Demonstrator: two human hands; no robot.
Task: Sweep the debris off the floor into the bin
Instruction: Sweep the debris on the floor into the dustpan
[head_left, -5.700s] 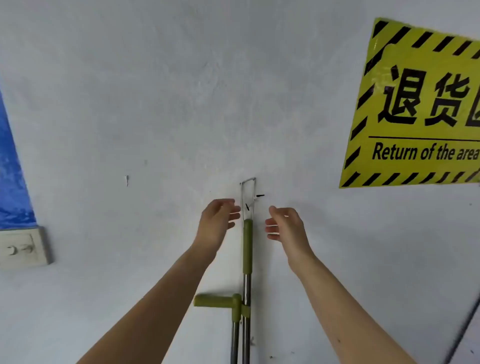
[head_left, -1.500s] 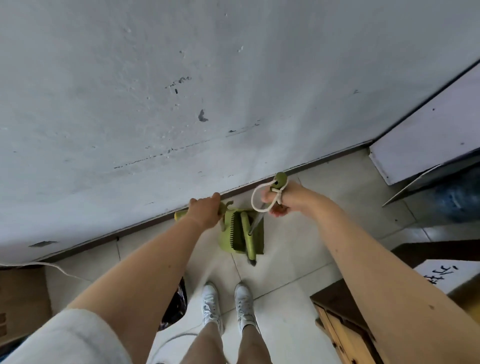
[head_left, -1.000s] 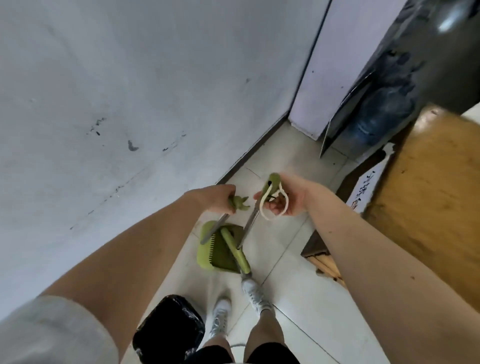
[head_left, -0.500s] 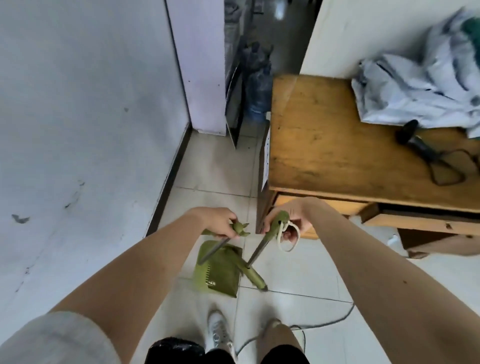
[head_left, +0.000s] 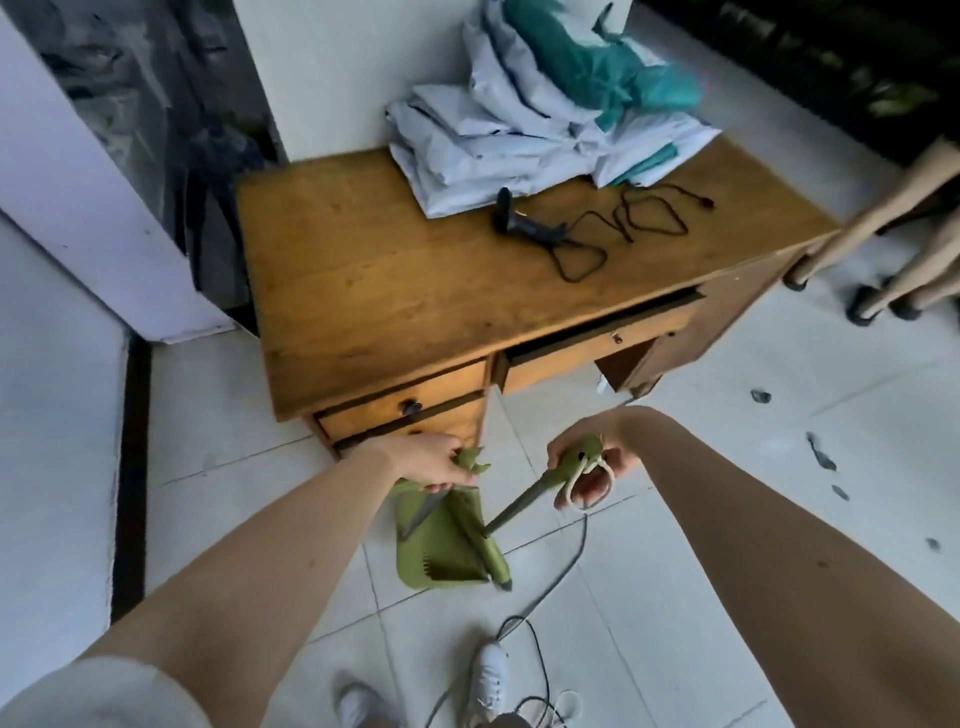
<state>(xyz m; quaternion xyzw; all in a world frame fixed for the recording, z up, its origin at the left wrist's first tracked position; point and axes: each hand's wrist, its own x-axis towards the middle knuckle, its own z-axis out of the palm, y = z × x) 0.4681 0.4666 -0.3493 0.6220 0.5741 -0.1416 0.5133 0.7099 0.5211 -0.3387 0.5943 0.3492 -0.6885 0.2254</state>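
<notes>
Dustpan (head_left: 441, 551) handle clenched in left grip (head_left: 426, 465), broom (head_left: 519, 509) handle clenched in right grip (head_left: 587, 467).

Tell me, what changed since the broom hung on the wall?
The left hand took the dustpan and the right hand took the broom off the wall; before, both hands were open. The person turned from the wall to the desk. The grips have stayed the same lately.
</notes>
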